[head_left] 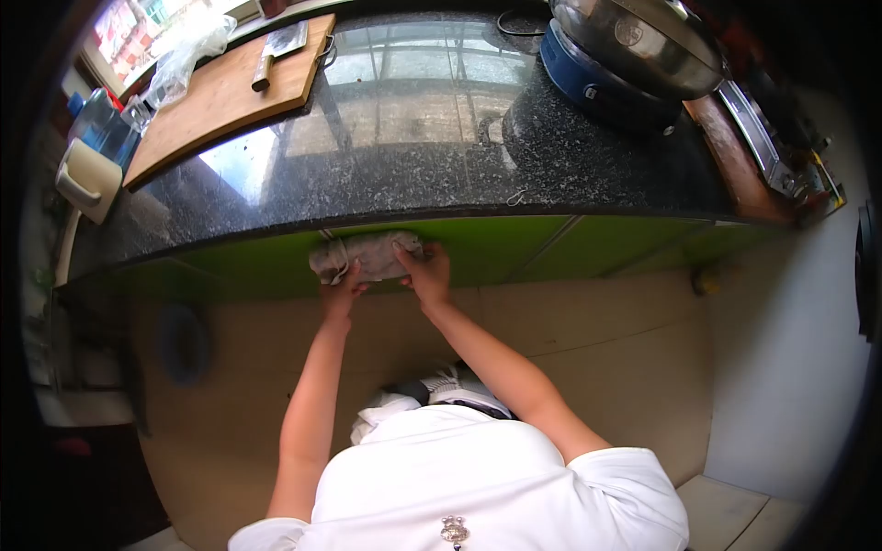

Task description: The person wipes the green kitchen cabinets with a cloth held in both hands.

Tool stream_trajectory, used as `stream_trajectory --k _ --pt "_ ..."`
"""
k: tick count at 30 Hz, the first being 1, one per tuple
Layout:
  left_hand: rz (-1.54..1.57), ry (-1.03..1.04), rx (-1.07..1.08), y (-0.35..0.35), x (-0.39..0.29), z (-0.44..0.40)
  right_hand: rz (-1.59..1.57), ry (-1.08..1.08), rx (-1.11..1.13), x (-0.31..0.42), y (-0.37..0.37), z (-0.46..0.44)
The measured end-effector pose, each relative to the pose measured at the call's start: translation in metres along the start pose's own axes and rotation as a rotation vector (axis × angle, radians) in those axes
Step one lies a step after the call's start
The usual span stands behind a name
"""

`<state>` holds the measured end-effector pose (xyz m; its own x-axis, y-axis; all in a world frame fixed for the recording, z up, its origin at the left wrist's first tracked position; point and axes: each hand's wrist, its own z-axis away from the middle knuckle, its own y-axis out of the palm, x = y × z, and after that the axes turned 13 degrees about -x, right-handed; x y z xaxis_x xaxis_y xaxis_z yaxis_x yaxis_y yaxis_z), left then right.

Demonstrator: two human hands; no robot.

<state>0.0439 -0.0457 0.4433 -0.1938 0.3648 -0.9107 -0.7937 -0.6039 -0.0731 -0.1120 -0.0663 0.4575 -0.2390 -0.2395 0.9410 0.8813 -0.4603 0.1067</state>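
Note:
A greyish, folded cloth (375, 254) is held between my two hands, just below the front edge of the dark speckled countertop (404, 174) and before the green cabinet fronts (496, 243). My left hand (342, 286) grips the cloth's left part from below, thumb on top. My right hand (428, 274) grips its right end, with the thumb pressed on the cloth. Some fingers of both hands are hidden behind or under the cloth. Whether the cloth touches the cabinet I cannot tell.
A wooden cutting board (220, 110) with a cleaver (277, 53) lies at the left, near a cream jug (88, 179) and a water bottle (103, 124). At the right stand a blue pan (588, 78) and a steel wok (643, 41). A round bluish object (184, 342) is on the floor.

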Motion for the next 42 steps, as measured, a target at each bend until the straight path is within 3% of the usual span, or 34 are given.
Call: stream_trajectory --k 3,8,13,16,21,23,25,29,31,34,39,42 --pt "-0.007 0.025 0.031 0.015 0.000 0.013 -0.093 0.053 0.055 0.006 -0.016 -0.003" --pt "0.145 0.109 0.181 0.117 0.041 0.062 -0.136 -0.035 -0.278 0.037 -0.110 -0.041" --pt "0.127 0.024 0.520 0.224 0.057 0.125 -0.309 -0.218 -0.510 0.046 -0.217 -0.093" --pt "0.253 -0.054 0.463 0.226 0.057 0.131 -0.112 -0.174 -0.703 0.037 -0.216 -0.094" --pt "0.032 -0.007 0.272 0.130 0.045 0.059 -0.093 -0.004 -0.377 0.003 -0.132 -0.054" --pt "0.004 0.009 0.121 0.074 0.047 0.020 -0.058 0.050 -0.042 -0.020 -0.090 -0.043" --pt "-0.016 0.078 -0.021 0.022 0.032 0.001 -0.089 0.172 0.085 -0.033 -0.039 -0.023" --pt "-0.023 0.085 -0.097 -0.022 -0.001 -0.003 -0.137 0.205 0.201 -0.026 0.013 0.001" --pt "-0.021 0.130 -0.095 -0.014 0.006 -0.005 -0.195 0.202 0.213 -0.022 0.004 0.001" --pt "0.014 0.041 -0.061 0.024 0.028 0.005 -0.064 0.121 0.083 -0.007 -0.028 -0.012" --pt "0.226 0.077 0.275 0.126 0.072 0.039 -0.089 -0.014 -0.196 0.019 -0.127 -0.048" --pt "0.259 0.061 0.397 0.180 0.064 0.080 -0.067 -0.062 -0.381 0.029 -0.182 -0.075"
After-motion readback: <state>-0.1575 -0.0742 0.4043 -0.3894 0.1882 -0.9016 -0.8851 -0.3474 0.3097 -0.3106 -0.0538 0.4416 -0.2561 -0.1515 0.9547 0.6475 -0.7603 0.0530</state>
